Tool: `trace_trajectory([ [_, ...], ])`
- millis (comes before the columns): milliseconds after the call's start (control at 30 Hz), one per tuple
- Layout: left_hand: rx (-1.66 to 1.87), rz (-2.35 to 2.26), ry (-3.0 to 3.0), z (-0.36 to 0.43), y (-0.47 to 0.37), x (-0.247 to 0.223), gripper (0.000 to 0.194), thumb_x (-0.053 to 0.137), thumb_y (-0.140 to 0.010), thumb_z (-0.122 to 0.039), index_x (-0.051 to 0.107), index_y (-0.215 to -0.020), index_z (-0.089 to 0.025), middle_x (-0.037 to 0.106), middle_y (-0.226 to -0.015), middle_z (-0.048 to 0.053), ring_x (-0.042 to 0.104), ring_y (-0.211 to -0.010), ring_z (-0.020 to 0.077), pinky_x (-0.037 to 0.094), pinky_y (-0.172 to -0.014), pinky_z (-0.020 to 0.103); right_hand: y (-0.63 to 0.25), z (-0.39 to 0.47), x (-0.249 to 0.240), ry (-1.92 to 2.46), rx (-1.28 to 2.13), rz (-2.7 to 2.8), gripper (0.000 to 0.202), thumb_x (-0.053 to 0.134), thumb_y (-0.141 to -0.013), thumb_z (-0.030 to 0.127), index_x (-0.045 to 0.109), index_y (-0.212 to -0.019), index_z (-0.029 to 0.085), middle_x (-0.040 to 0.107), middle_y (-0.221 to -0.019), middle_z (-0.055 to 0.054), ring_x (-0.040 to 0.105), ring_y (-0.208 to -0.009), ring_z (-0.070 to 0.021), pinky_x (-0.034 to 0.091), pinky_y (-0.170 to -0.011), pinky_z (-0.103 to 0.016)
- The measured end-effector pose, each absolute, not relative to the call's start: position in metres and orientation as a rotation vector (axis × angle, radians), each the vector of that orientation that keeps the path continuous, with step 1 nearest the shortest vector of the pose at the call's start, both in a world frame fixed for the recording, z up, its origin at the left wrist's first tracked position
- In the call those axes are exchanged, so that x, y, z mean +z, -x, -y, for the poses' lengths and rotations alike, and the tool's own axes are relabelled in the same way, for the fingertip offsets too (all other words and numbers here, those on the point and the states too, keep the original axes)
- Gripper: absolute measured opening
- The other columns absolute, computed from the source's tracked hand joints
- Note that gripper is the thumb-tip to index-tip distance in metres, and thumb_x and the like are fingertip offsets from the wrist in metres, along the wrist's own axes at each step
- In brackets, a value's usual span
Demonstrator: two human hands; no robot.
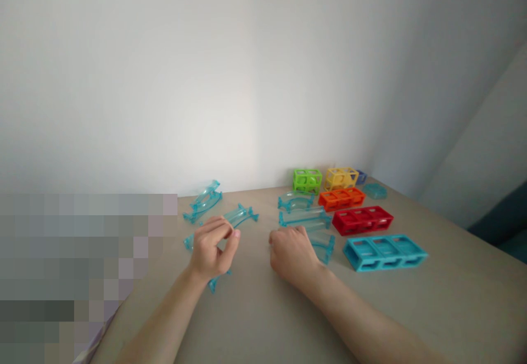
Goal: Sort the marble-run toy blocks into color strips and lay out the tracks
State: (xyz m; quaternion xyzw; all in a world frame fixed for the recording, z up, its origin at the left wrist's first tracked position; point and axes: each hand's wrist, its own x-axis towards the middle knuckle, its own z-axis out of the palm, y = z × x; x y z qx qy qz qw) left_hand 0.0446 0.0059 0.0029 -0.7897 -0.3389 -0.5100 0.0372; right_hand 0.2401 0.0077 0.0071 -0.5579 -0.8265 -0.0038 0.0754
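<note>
My left hand (214, 247) is raised a little over the table, its fingers curled and the thumb close to the index fingertip. Whatever it may hold does not show. Behind it lies a translucent teal curved track piece (242, 214), and the end of another (212, 285) shows beneath the hand. My right hand (293, 251) is closed, knuckles up, its fingertips hidden. Right beside it, a clear teal track piece (325, 247) is partly covered by the hand; I cannot tell if they touch. A longer clear piece (305, 219) lies just behind.
Block frames stand on the right: teal (386, 253), red (363, 220), orange (341, 199), yellow (341, 178), green (307, 180) and dark blue (361, 177). More clear pieces (205, 201) lie back left. A wall (230, 78) borders the table (448, 281). The lower left is pixelated.
</note>
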Motion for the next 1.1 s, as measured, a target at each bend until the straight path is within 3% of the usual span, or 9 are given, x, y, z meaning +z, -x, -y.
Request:
trace_trajectory([
  [367,-1.58,1.042,2.433,-0.008,-0.042,0.001,0.026,0.052,-0.084,-0.013,0.045,-0.06,-0.02,0.048,-0.055,0.0,0.045,-0.056,0.0145,0.036,-0.059,0.032,-0.246,-0.011,0.009,1.708,0.067,2.467,0.025,0.053,-0.071,0.009,0.07,-0.087,0.015,0.072,-0.09,-0.014,0.067,-0.09,-0.0265,0.037,-0.085,-0.039],
  [633,-1.555,1.122,2.358,-0.009,-0.041,0.003,0.028,0.052,-0.085,-0.015,0.048,-0.058,-0.02,0.051,-0.055,0.0,0.048,-0.058,0.0153,0.039,-0.062,0.032,-0.246,-0.008,0.012,1.598,0.08,2.429,0.032,0.053,-0.065,0.007,0.07,-0.09,0.016,0.072,-0.092,-0.011,0.066,-0.094,-0.0274,0.031,-0.097,-0.046],
  [733,-1.637,1.401,2.051,-0.017,-0.031,0.001,0.025,0.051,-0.086,-0.02,0.056,-0.061,-0.02,0.059,-0.065,0.003,0.055,-0.071,0.0188,0.043,-0.072,0.034,-0.241,-0.003,0.013,1.438,0.108,2.33,0.031,0.05,-0.067,0.006,0.069,-0.088,0.017,0.071,-0.088,-0.007,0.065,-0.091,-0.0229,0.035,-0.094,-0.038],
  [867,-1.554,1.939,1.602,-0.038,-0.01,-0.01,0.014,0.054,-0.079,-0.02,0.066,-0.083,-0.018,0.067,-0.088,0.009,0.06,-0.087,0.0255,0.045,-0.084,0.041,-0.229,0.007,0.008,1.119,0.264,2.377,0.033,0.048,-0.072,0.006,0.067,-0.096,0.018,0.069,-0.091,-0.006,0.063,-0.087,-0.0182,0.043,-0.079,-0.026],
  [1000,-1.403,2.166,1.594,-0.054,0.007,-0.026,0.034,0.057,-0.068,-0.015,0.068,-0.1,-0.016,0.066,-0.103,0.012,0.059,-0.103,0.0299,0.041,-0.098,0.044,-0.219,0.014,-0.001,0.935,0.392,2.474,0.034,0.049,-0.073,0.006,0.066,-0.101,0.017,0.067,-0.094,-0.007,0.061,-0.089,-0.0183,0.045,-0.08,-0.025],
  [1100,-1.474,2.231,1.515,-0.061,0.021,-0.034,0.032,0.056,-0.07,-0.018,0.068,-0.1,-0.016,0.066,-0.105,0.012,0.062,-0.095,0.027,0.046,-0.093,0.042,-0.217,0.012,-0.008,0.875,0.475,2.485,0.032,0.049,-0.075,0.005,0.067,-0.097,0.018,0.066,-0.092,-0.006,0.061,-0.087,-0.017,0.045,-0.078,-0.024],
])
